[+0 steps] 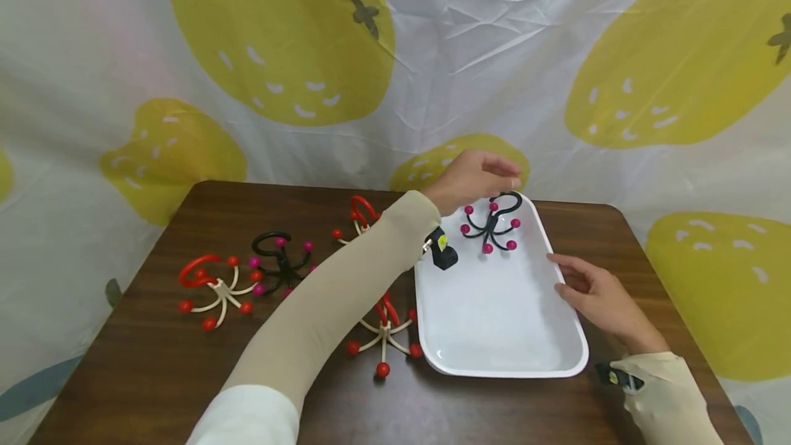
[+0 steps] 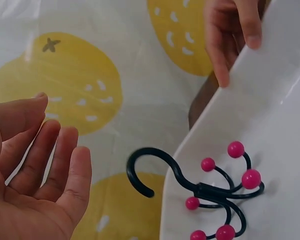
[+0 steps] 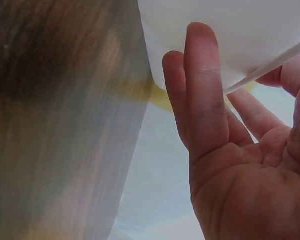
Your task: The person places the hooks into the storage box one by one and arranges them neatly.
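Reads as a makeshift recording corner, home or lab can't tell: creased white cloth (image 1: 469, 53) with big yellow fruit prints hung as backdrop, 1 dark wood-grain table (image 1: 161, 369) in front of it, 2 black wrist cameras (image 1: 444, 257) strapped over the person's sleeves

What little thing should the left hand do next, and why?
Perhaps the left hand could reach over to the pink-tipped black hook on the brown table. That hand holds nothing, and a look-alike hook is already in the white tray. The right hand is touching the tray's edge, so the left seems the freer one.
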A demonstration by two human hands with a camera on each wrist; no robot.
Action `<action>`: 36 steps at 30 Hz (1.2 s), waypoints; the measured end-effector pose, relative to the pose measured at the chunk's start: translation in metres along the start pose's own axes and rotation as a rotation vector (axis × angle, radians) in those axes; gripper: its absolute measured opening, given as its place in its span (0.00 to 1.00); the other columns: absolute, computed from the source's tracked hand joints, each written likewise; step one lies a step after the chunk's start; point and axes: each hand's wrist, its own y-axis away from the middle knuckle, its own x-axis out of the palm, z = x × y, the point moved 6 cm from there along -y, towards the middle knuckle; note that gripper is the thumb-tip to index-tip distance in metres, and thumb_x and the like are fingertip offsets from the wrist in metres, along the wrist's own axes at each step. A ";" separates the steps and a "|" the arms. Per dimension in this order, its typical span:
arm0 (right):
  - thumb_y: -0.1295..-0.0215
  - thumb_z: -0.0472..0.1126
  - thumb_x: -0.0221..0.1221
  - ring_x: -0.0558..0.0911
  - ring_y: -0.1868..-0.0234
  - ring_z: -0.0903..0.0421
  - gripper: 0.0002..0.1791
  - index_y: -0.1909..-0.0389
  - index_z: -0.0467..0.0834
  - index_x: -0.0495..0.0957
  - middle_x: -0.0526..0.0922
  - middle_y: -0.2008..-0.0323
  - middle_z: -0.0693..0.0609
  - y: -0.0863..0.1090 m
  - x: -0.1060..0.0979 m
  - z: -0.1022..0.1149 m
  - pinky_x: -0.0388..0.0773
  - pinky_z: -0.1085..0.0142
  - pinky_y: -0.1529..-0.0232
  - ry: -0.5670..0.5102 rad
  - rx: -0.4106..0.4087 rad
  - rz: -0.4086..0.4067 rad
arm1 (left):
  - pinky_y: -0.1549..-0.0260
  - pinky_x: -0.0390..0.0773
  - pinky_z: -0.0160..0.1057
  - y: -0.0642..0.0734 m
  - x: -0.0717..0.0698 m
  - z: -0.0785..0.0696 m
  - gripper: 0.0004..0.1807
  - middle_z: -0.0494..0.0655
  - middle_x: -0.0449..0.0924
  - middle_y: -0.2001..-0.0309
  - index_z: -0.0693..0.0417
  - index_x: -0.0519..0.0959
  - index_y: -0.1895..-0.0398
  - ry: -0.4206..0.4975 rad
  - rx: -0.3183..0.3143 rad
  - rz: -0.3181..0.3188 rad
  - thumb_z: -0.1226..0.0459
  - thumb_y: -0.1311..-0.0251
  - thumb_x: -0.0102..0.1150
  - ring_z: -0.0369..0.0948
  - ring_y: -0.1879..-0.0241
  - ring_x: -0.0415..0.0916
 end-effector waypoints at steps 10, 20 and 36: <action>0.22 0.40 0.60 0.84 0.39 0.33 0.33 0.20 0.41 0.65 0.74 0.30 0.28 -0.001 0.003 -0.007 0.89 0.56 0.51 -0.016 -0.009 0.019 | 0.49 0.85 0.32 0.039 -0.008 -0.014 0.19 0.46 0.86 0.43 0.53 0.84 0.38 0.028 0.105 0.107 0.62 0.30 0.70 0.38 0.47 0.85; 0.22 0.39 0.60 0.83 0.38 0.34 0.33 0.20 0.41 0.65 0.73 0.28 0.28 -0.003 -0.001 -0.007 0.89 0.63 0.52 0.010 -0.026 0.020 | 0.45 0.85 0.37 0.086 -0.035 -0.016 0.17 0.52 0.87 0.42 0.58 0.85 0.42 0.106 0.204 0.070 0.65 0.33 0.71 0.41 0.48 0.87; 0.21 0.41 0.60 0.84 0.39 0.35 0.33 0.19 0.42 0.64 0.71 0.27 0.27 0.003 0.005 -0.008 0.90 0.58 0.54 -0.017 -0.041 0.029 | 0.42 0.84 0.42 0.156 -0.058 0.009 0.17 0.54 0.86 0.43 0.59 0.85 0.43 0.151 0.205 0.099 0.68 0.33 0.70 0.44 0.46 0.85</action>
